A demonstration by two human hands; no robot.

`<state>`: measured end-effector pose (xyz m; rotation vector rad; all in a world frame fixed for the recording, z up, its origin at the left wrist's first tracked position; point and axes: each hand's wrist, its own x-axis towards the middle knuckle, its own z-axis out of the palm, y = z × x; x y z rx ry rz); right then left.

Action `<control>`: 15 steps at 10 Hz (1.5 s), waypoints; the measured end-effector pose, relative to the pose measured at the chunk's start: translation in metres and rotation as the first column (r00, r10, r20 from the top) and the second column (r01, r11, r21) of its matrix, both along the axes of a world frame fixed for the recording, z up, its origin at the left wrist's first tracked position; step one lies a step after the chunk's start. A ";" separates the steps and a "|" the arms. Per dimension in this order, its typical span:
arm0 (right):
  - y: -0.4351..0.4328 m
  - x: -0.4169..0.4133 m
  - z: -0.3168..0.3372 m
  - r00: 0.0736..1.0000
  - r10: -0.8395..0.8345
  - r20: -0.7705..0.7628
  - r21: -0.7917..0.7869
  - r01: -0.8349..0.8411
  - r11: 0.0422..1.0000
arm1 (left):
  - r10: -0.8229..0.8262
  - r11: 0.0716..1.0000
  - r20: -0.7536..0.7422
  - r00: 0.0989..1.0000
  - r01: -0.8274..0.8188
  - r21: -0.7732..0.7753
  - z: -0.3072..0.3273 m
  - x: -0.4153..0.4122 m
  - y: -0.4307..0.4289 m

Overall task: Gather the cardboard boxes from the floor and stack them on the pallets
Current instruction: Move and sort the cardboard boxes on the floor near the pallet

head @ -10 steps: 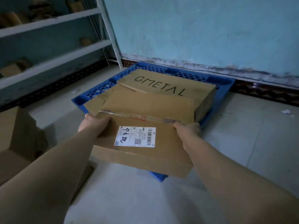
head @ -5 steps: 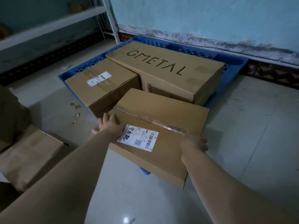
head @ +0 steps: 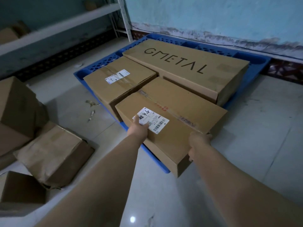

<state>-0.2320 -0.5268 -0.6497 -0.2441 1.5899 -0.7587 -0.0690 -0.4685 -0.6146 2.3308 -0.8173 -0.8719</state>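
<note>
The left hand [head: 138,129] is lying flat on top of the box [head: 180,112], fingers straight over its shipping label [head: 151,120], pressing down rather than gripping. The right hand [head: 198,142] is curling round the near right corner, fingers over the top edge and thumb down the side, likely to steer it. The box appears to be resting on the blue pallet [head: 255,63] just beyond both hands, against the labelled box [head: 118,82] ahead-left and near the GMETAL box [head: 188,66] farther ahead. Its near corner is overhanging the pallet edge, so it probably needs pushing forward. More boxes [head: 52,153] are waiting on the floor [head: 262,128] well left of the left hand.
</note>
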 end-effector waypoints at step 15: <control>0.277 0.384 -0.045 0.357 0.874 -0.329 0.022 -0.923 0.385 | 0.652 0.711 -0.099 0.752 -0.559 0.427 -0.055 0.274 0.359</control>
